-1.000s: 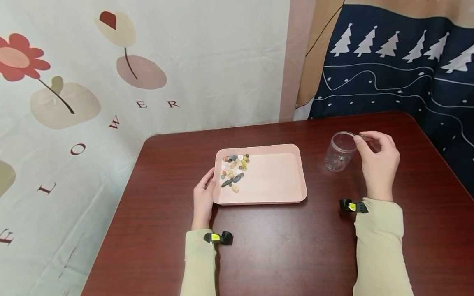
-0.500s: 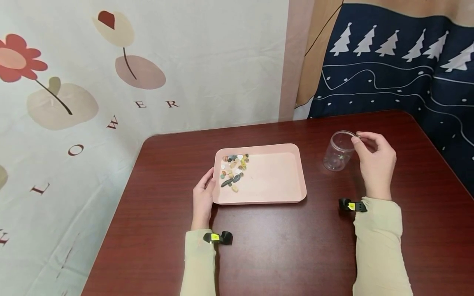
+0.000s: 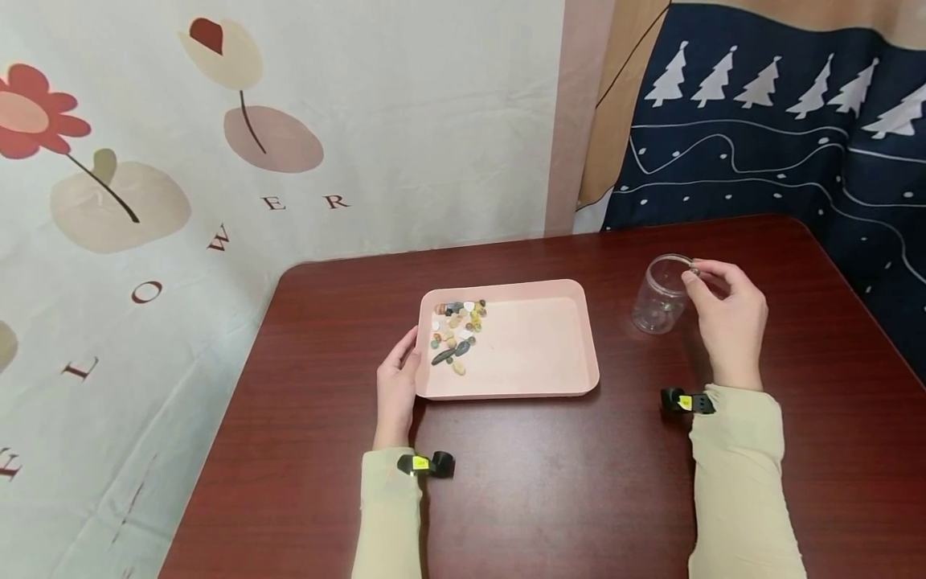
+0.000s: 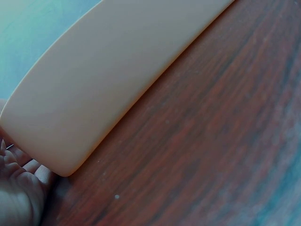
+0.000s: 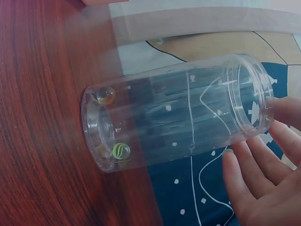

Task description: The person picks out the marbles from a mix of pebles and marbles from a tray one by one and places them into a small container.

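Observation:
My left hand point(image 3: 396, 394) grips the left side of a pink tray point(image 3: 538, 346), its fingers along the outer wall. In the left wrist view, part of that hand point(image 4: 21, 193) shows at the tray's corner point(image 4: 66, 162); the fingertips are mostly hidden. Pebbles and small stones point(image 3: 459, 330) lie in the tray's left part. My right hand point(image 3: 734, 322) pinches a small dark marble point(image 3: 694, 272) at the rim of a clear jar point(image 3: 658, 301). The right wrist view shows a green-striped marble point(image 5: 121, 151) and a clear amber marble point(image 5: 106, 95) at the jar's bottom.
A dark red wooden table point(image 3: 550, 490) bears the tray and jar. Behind it hang a pale flower-print cloth point(image 3: 434, 121) and a navy cloth with white trees point(image 3: 760, 153). The jar stands right of the tray, near the table's back.
My right hand has shifted slightly left and closer over the jar's rim, with the small marble between thumb and finger. My left hand and the tray have stayed in place.

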